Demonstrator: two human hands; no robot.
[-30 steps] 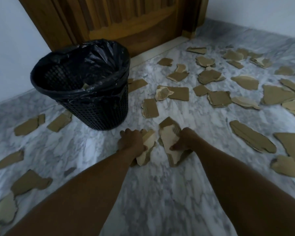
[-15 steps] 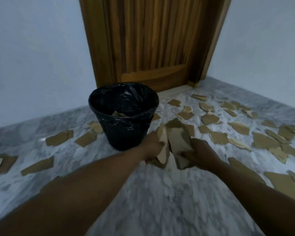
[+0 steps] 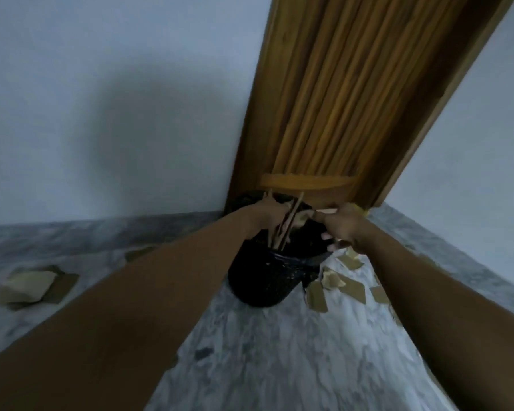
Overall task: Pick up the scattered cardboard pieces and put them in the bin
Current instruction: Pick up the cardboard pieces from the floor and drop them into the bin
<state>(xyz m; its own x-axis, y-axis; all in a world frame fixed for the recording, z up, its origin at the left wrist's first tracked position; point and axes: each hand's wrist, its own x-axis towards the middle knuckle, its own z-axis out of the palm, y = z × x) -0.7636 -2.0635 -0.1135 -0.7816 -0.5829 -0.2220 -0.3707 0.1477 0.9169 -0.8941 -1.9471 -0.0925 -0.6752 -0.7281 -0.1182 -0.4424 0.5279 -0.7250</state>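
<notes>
The black mesh bin [image 3: 264,283] with a black liner stands on the marble floor in front of the wooden door. My left hand [image 3: 264,215] is over the bin's mouth and grips several cardboard pieces [image 3: 288,225], which stand on edge and reach down into the bin. My right hand [image 3: 343,228] hovers over the bin's right rim with its fingers loosely spread and nothing visible in it. A pale cardboard piece [image 3: 303,219] lies inside the bin between my hands. The view is blurred.
Loose cardboard pieces [image 3: 350,287] lie on the floor right of the bin, and a larger piece [image 3: 27,287] lies far left. The wooden door [image 3: 353,99] and white walls close off the corner behind the bin.
Both hands lifted the cardboard off the floor and carried it up over the bin. The right hand has let go of its piece. The camera tilted upward.
</notes>
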